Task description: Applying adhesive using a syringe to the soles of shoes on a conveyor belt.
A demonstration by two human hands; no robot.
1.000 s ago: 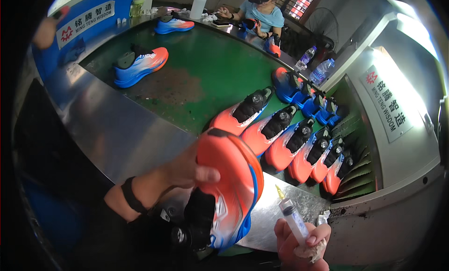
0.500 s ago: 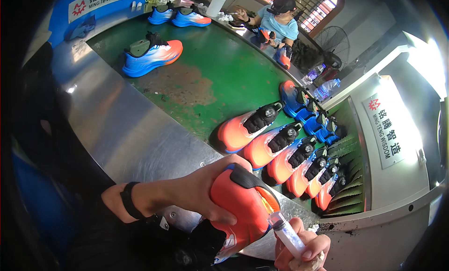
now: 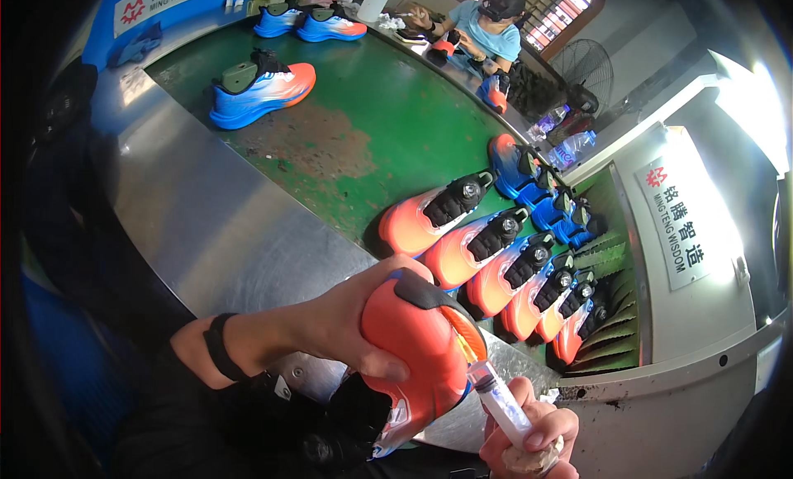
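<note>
My left hand (image 3: 351, 324) is closed round a red-orange sports shoe (image 3: 413, 334). The shoe is tilted, with its rounded toe toward me, and a black sole piece and a bright orange strip show along its upper edge. In my right hand (image 3: 541, 438) is a clear plastic syringe (image 3: 502, 406) with a dark ring inside and pale bluish-white contents. The syringe's upper end is right beside the shoe's orange strip; whether they touch I cannot tell. Part of the shoe's lower side is hidden in shadow against my dark clothing.
Several orange-and-blue shoes (image 3: 475, 252) stand in rows on the green belt (image 3: 372, 107), before green strip flaps (image 3: 611, 301). A single shoe (image 3: 260, 91) is farther left. A metal ledge (image 3: 239, 223) edges the belt. Across it a co-worker (image 3: 491, 37) handles shoes near plastic bottles (image 3: 570, 151).
The shoe and my left hand have risen slightly and shifted left. The syringe stays close to the shoe's edge. The whole view has shifted a little, and the co-worker's hands have moved.
</note>
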